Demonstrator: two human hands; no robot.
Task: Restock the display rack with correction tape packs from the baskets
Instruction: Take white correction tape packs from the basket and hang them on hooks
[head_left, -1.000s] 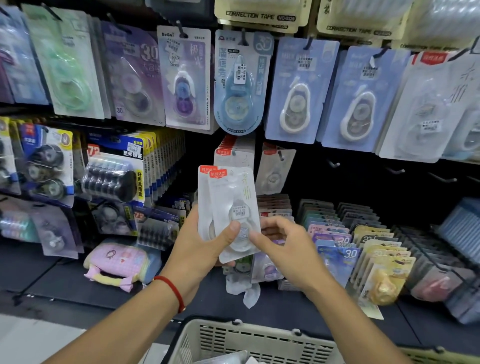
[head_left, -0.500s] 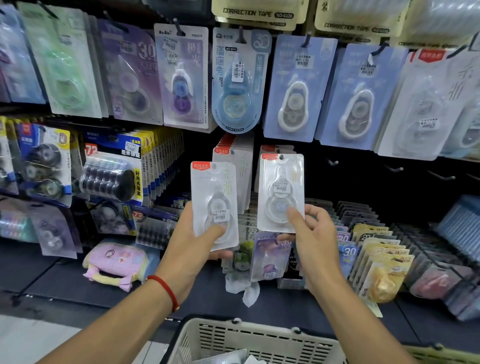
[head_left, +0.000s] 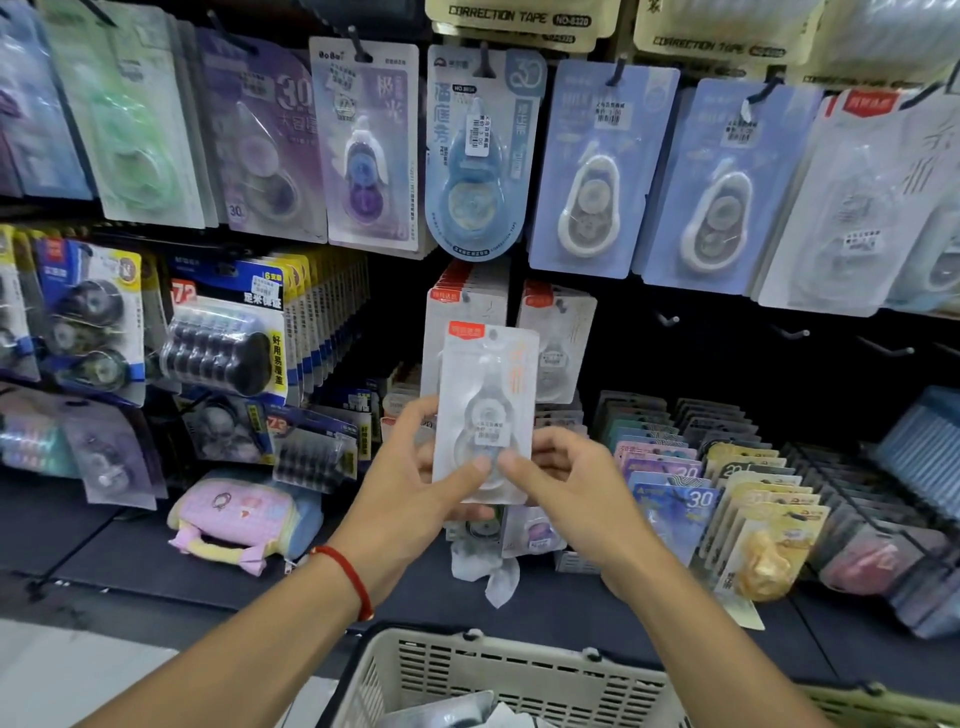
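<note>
We've got one white pack up in front of the rack, both hands on it: left hand pinches its lower left, right hand pinches lower right w/ thumb on the front. Not hung yet. Same-type packs already sit on hooks just behind, so some restock looks done. Hooks to the right are bare. Basket below seems to have more packs, so plenty left imo.

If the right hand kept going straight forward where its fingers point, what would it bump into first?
Probably the white correction tape pack that the right hand already pinches together with the left hand. Beyond that, the matching white packs hanging on the rack seem next, though depth is hard to judge.
</note>
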